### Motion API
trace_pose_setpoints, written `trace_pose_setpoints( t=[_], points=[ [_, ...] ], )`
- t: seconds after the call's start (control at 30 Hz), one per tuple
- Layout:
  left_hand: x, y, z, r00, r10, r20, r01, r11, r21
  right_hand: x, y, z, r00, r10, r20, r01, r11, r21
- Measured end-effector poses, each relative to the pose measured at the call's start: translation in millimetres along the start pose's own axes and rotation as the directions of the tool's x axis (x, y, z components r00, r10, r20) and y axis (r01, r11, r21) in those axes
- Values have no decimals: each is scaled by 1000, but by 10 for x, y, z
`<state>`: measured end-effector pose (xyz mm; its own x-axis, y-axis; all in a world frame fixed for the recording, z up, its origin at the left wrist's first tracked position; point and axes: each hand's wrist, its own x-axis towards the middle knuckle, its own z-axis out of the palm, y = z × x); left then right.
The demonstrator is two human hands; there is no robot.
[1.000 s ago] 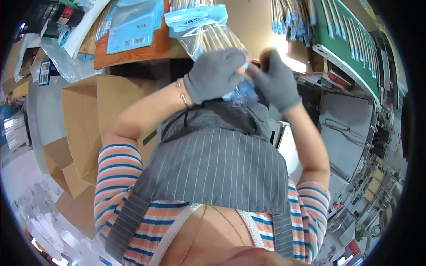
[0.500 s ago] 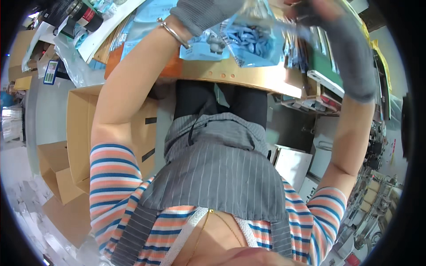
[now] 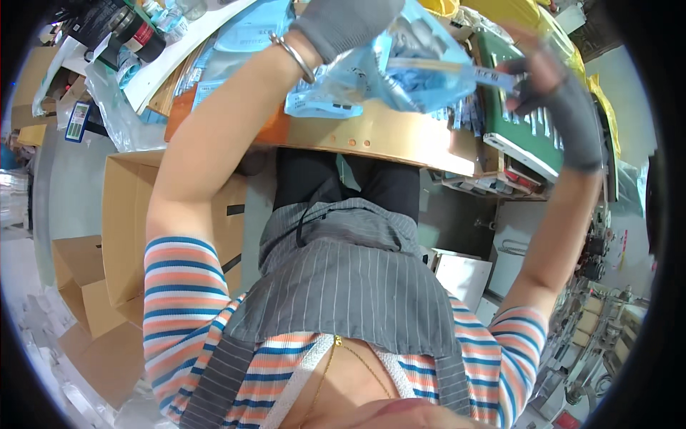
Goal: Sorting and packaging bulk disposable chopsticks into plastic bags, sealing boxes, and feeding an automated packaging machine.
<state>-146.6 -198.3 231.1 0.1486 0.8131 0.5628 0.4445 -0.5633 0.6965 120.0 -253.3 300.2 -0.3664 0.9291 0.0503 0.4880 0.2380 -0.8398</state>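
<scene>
My left hand (image 3: 350, 27), in a grey fingerless glove with a bangle at the wrist, grips the upper edge of a translucent blue plastic bag (image 3: 436, 96). Its fingertips are partly hidden at the top of the picture. Small blue packets show through the bag, which hangs tilted over the table's front edge. Across the bag lies a long narrow stick packet (image 3: 489, 76), light blue at its right end. My right hand (image 3: 547, 77), also gloved and smeared by motion, has its thumb and fingers around that end.
Flat blue pouches (image 3: 325, 106) lie on the wooden table (image 3: 357, 132). A green tray (image 3: 525, 136) with narrow packets stands at the right. Behind are yellow bags (image 3: 564, 39). A dark flask (image 3: 139, 36) stands far left, and an open cardboard box (image 3: 132, 214) sits below the table.
The blue bag has been lifted and tilted, its contents less plain to see. My right hand has come down and slightly right, and the stick packet now stretches from the bag to its fingers.
</scene>
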Motion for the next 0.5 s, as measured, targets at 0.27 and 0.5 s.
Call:
trace_pose_setpoints(
  t=[0.27, 0.5],
  points=[
    [-27, 47, -4, 999, -6, 40, 13, 986, -167, -84, -54, 548, 848, -248, -469, 194, 968, -161],
    [5, 203, -127, 999, 34, -34, -37, 995, -90, 359, -353, 677, 786, -575, -226, 308, 682, -663]
  ],
)
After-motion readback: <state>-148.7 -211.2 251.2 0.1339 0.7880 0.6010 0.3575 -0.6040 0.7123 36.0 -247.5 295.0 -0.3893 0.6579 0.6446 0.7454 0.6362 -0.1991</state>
